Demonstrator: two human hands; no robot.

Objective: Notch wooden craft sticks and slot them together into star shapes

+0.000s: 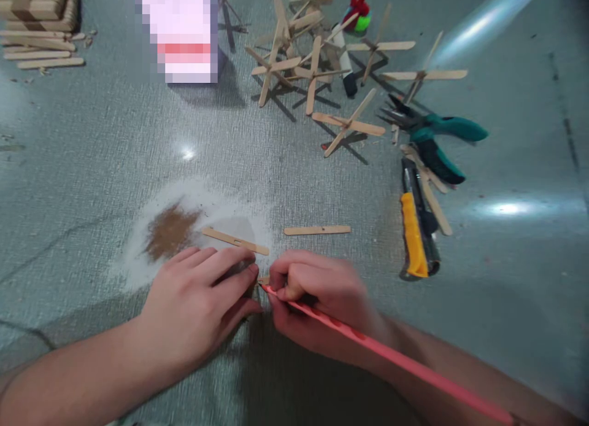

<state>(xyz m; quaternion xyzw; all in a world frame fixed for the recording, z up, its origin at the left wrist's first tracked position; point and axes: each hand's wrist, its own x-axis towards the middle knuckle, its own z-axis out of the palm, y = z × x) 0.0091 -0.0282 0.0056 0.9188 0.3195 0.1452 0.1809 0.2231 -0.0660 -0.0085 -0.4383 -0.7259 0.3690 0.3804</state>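
In the head view my right hand (pixel 317 297) grips a red pencil (pixel 391 349), its tip down at a wooden craft stick (pixel 264 280) between my hands. Only a short piece of that stick shows; the rest is hidden by my fingers. My left hand (pixel 202 297) is closed over the stick's left part, fingers bent and thumb below. Just beyond my left fingertips lies a craft stick with a small notch (pixel 221 235). A second loose stick (pixel 335 229), bearing a small dark mark at its middle, rests beyond my right hand.
White powder (pixel 216 199) and brown dust (pixel 170 229) cover the table left of centre. Several crossed-stick pieces (pixel 350 125) stand at the back. Teal pliers (pixel 453 126) and a yellow utility knife (pixel 413 236) lie right. Bundled sticks (pixel 50 2) and a blurred-out object (pixel 184 21) sit back left.
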